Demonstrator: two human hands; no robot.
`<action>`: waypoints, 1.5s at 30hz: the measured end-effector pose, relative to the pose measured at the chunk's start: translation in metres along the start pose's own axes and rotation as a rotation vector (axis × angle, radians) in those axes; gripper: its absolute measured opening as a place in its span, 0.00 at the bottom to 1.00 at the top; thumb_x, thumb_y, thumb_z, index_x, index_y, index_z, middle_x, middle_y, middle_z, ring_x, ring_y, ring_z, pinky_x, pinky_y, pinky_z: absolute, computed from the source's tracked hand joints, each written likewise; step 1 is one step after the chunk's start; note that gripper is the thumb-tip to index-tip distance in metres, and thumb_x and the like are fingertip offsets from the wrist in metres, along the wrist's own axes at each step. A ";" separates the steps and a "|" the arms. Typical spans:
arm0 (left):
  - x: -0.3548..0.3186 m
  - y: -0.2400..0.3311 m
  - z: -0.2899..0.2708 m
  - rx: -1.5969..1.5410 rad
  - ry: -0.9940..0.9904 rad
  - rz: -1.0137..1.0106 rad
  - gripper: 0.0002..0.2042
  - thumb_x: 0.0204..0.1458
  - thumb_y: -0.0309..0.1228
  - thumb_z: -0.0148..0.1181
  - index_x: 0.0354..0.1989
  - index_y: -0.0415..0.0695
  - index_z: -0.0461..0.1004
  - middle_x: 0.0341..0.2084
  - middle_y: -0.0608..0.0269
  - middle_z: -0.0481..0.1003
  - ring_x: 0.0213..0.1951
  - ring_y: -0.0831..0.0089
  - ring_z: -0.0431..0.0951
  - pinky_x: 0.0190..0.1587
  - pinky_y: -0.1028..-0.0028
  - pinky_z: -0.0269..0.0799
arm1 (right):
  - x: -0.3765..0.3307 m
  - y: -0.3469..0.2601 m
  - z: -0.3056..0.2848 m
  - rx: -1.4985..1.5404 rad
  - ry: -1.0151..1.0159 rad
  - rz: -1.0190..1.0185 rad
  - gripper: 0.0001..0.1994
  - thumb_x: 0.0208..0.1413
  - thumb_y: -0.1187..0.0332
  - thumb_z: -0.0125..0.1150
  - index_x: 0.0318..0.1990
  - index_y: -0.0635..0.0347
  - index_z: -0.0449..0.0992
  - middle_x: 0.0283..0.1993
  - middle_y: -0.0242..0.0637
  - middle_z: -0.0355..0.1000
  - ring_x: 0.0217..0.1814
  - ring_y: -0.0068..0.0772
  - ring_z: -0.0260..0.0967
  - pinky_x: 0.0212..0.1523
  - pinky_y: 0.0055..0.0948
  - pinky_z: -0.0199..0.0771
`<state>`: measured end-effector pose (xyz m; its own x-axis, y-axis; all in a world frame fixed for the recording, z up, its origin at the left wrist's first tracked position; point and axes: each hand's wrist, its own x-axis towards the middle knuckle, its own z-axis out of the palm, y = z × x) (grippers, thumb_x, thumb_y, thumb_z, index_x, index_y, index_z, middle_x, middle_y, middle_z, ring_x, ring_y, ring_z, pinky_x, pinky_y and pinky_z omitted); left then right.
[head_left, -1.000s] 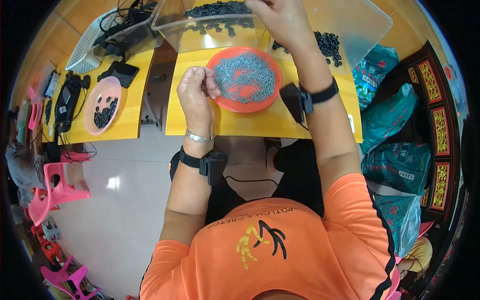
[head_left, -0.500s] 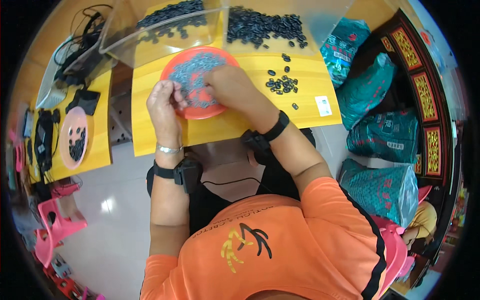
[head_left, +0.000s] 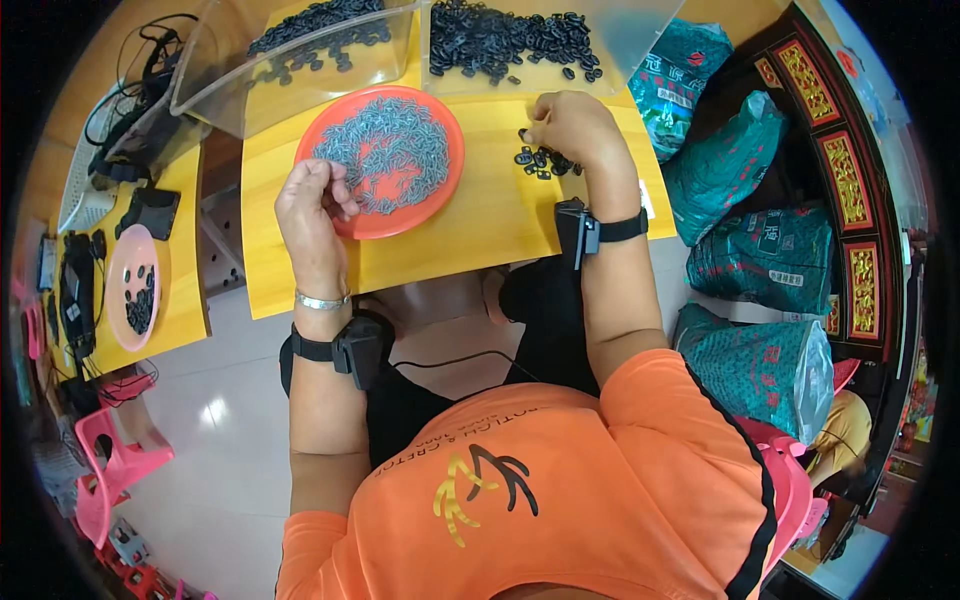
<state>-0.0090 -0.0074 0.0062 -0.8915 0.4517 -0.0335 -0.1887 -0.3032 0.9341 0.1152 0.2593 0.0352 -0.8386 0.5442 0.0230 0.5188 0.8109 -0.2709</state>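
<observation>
A round orange-red plate (head_left: 452, 185) on the yellow table holds a spread of small grey metal pieces (head_left: 425, 135) that look like screws. At its lower left rim is my left hand (head_left: 312, 200), fingers curled together; whatever they hold is hidden. To the right of the plate, my right hand (head_left: 585, 130) reaches over a loose cluster of small black oval pieces (head_left: 540, 162). Its thumb and fingertips are pinched at a small black oval piece (head_left: 523, 134) at the cluster's upper left. The hand covers part of the cluster.
Two clear bins of black pieces (head_left: 500, 45) stand along the table's far side. A pink dish (head_left: 122, 262) with more black pieces lies on a side table at left, near cables and a black device (head_left: 150, 212). Several green bags (head_left: 770, 265) line the right.
My right hand has left the plate and moved right to the black pieces. My left hand stays by the plate's left rim. The whole view has shifted slightly.
</observation>
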 end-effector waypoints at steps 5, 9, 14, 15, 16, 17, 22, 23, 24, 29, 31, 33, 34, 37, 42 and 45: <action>-0.001 0.002 0.001 -0.007 0.012 0.005 0.10 0.57 0.32 0.46 0.26 0.42 0.69 0.14 0.70 0.66 0.15 0.81 0.65 0.19 0.82 0.59 | 0.017 0.004 0.020 -0.012 -0.047 -0.073 0.10 0.36 0.67 0.64 0.26 0.64 0.76 0.23 0.47 0.72 0.28 0.43 0.72 0.31 0.35 0.71; 0.000 0.003 -0.005 -0.024 -0.008 -0.007 0.10 0.56 0.32 0.46 0.26 0.41 0.69 0.14 0.70 0.66 0.15 0.81 0.65 0.18 0.82 0.59 | 0.022 -0.002 0.028 -0.093 -0.056 -0.023 0.08 0.37 0.67 0.61 0.24 0.62 0.76 0.23 0.48 0.72 0.29 0.45 0.72 0.32 0.36 0.71; 0.000 0.005 -0.009 -0.019 -0.001 0.008 0.10 0.56 0.31 0.46 0.26 0.41 0.69 0.14 0.70 0.66 0.15 0.81 0.64 0.18 0.83 0.58 | 0.023 -0.006 0.033 -0.137 0.132 -0.106 0.10 0.38 0.67 0.58 0.27 0.64 0.76 0.24 0.50 0.72 0.29 0.46 0.71 0.33 0.36 0.71; 0.000 0.005 -0.009 -0.002 0.001 0.009 0.10 0.56 0.31 0.46 0.26 0.41 0.69 0.14 0.70 0.66 0.15 0.81 0.64 0.18 0.83 0.58 | 0.023 -0.007 0.031 -0.137 0.131 -0.110 0.10 0.38 0.67 0.58 0.27 0.64 0.76 0.24 0.50 0.72 0.29 0.46 0.71 0.33 0.36 0.71; -0.001 0.005 -0.010 -0.003 0.005 0.010 0.10 0.56 0.31 0.46 0.26 0.41 0.69 0.14 0.70 0.66 0.15 0.81 0.64 0.18 0.83 0.58 | 0.023 -0.008 0.029 -0.074 0.088 -0.120 0.09 0.40 0.68 0.58 0.29 0.64 0.76 0.25 0.48 0.73 0.29 0.42 0.72 0.33 0.33 0.71; -0.001 0.005 -0.010 -0.008 -0.008 0.001 0.09 0.55 0.31 0.46 0.26 0.42 0.70 0.14 0.70 0.66 0.15 0.81 0.65 0.18 0.83 0.58 | 0.021 -0.011 0.026 -0.011 0.047 -0.130 0.09 0.43 0.69 0.59 0.31 0.64 0.76 0.26 0.46 0.74 0.28 0.37 0.73 0.32 0.30 0.72; -0.007 0.008 -0.003 0.181 -0.072 -0.053 0.09 0.55 0.33 0.47 0.28 0.44 0.70 0.16 0.72 0.66 0.18 0.83 0.64 0.21 0.83 0.57 | 0.010 -0.056 0.028 1.132 -0.164 -0.191 0.08 0.49 0.73 0.60 0.38 0.62 0.75 0.31 0.34 0.75 0.30 0.22 0.72 0.32 0.20 0.71; -0.009 0.004 0.000 0.158 -0.116 -0.070 0.08 0.55 0.32 0.47 0.29 0.44 0.70 0.17 0.72 0.66 0.18 0.83 0.64 0.21 0.83 0.57 | 0.005 -0.073 0.028 1.335 -0.248 -0.268 0.08 0.50 0.74 0.60 0.39 0.62 0.74 0.32 0.31 0.74 0.31 0.18 0.71 0.33 0.18 0.71; -0.011 0.002 0.005 0.137 -0.160 -0.090 0.07 0.55 0.31 0.47 0.29 0.44 0.70 0.17 0.72 0.66 0.19 0.84 0.64 0.22 0.83 0.57 | 0.001 -0.084 0.034 1.342 -0.253 -0.270 0.08 0.50 0.74 0.60 0.39 0.62 0.74 0.32 0.31 0.74 0.31 0.18 0.71 0.33 0.18 0.71; -0.012 -0.005 0.014 0.298 -0.219 0.050 0.06 0.54 0.28 0.48 0.28 0.40 0.70 0.18 0.70 0.67 0.20 0.84 0.65 0.22 0.82 0.60 | -0.010 -0.115 0.057 1.468 -0.262 -0.294 0.07 0.49 0.76 0.60 0.38 0.63 0.74 0.31 0.31 0.74 0.31 0.18 0.71 0.34 0.17 0.72; -0.014 -0.002 0.011 0.267 -0.207 -0.017 0.06 0.54 0.28 0.48 0.28 0.40 0.69 0.18 0.70 0.67 0.20 0.84 0.64 0.23 0.83 0.60 | -0.010 -0.115 0.059 1.409 -0.245 -0.309 0.07 0.49 0.77 0.60 0.37 0.63 0.74 0.32 0.30 0.74 0.31 0.17 0.71 0.34 0.17 0.71; -0.016 0.002 0.011 0.232 -0.203 -0.086 0.07 0.54 0.28 0.48 0.27 0.40 0.69 0.18 0.70 0.67 0.20 0.84 0.64 0.23 0.83 0.60 | -0.006 -0.111 0.057 1.149 0.041 -0.408 0.05 0.48 0.74 0.60 0.34 0.61 0.75 0.28 0.33 0.74 0.29 0.22 0.71 0.31 0.20 0.71; -0.015 0.002 0.008 0.222 -0.181 -0.060 0.07 0.54 0.27 0.48 0.27 0.39 0.69 0.18 0.70 0.67 0.20 0.84 0.64 0.23 0.83 0.60 | -0.003 -0.103 0.050 1.145 0.047 -0.401 0.05 0.48 0.74 0.60 0.34 0.61 0.75 0.28 0.33 0.74 0.29 0.22 0.71 0.31 0.20 0.71; -0.012 0.003 0.003 0.186 -0.161 -0.043 0.07 0.54 0.27 0.48 0.27 0.39 0.69 0.18 0.71 0.66 0.19 0.84 0.64 0.22 0.84 0.60 | 0.011 -0.065 0.025 0.318 0.432 -0.299 0.06 0.47 0.69 0.59 0.32 0.59 0.75 0.26 0.39 0.74 0.27 0.33 0.72 0.31 0.26 0.71; -0.011 0.005 0.008 0.247 -0.147 -0.050 0.08 0.55 0.29 0.47 0.26 0.40 0.69 0.18 0.71 0.67 0.19 0.84 0.64 0.21 0.84 0.59 | 0.022 -0.026 0.043 0.178 0.242 -0.170 0.06 0.46 0.68 0.57 0.31 0.58 0.75 0.27 0.42 0.73 0.29 0.41 0.71 0.31 0.32 0.70; -0.009 0.002 0.009 0.243 -0.158 -0.055 0.09 0.55 0.29 0.46 0.25 0.41 0.68 0.18 0.71 0.67 0.19 0.84 0.64 0.21 0.84 0.59 | 0.020 -0.014 0.037 0.131 0.247 -0.207 0.07 0.46 0.68 0.58 0.32 0.60 0.76 0.25 0.41 0.73 0.27 0.36 0.71 0.30 0.31 0.69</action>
<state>0.0025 -0.0048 0.0111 -0.8036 0.5931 -0.0488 -0.1141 -0.0730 0.9908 0.0851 0.2515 0.0042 -0.8499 0.4198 0.3184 0.3029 0.8838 -0.3566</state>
